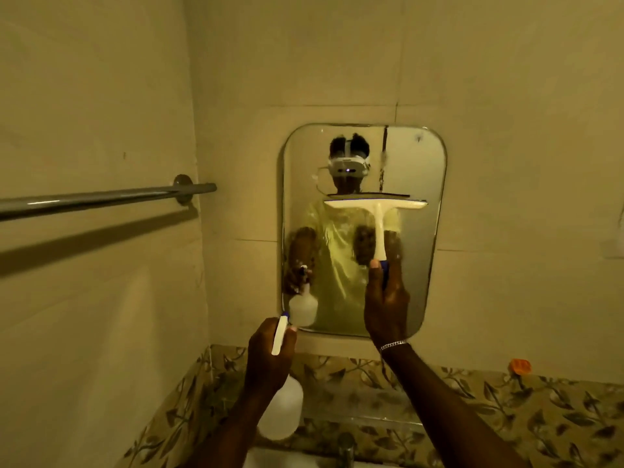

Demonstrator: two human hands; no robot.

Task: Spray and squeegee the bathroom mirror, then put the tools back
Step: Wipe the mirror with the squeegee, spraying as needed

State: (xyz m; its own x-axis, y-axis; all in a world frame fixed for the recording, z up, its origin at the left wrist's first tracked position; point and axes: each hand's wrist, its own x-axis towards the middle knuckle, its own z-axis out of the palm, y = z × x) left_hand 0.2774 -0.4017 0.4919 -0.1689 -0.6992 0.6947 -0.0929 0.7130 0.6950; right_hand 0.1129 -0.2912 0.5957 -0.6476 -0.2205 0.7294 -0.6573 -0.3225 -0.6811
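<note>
A rounded rectangular mirror (418, 251) hangs on the tiled wall ahead, its lower half streaked and wet. My right hand (386, 302) grips the handle of a white squeegee (380, 214), whose blade lies flat across the mirror's middle. My left hand (270, 352) holds a translucent white spray bottle (282, 413) by its neck, below the mirror's lower left corner. The bottle's white trigger head sticks up past my fingers. The glass reflects a person in a yellow top and both tools.
A chrome towel bar (101, 197) juts from the left wall at mirror height. Leaf-patterned tiles (506, 410) run below the mirror. A tap (346, 447) and a sink edge sit at the bottom. A small orange object (520, 365) rests on the ledge at right.
</note>
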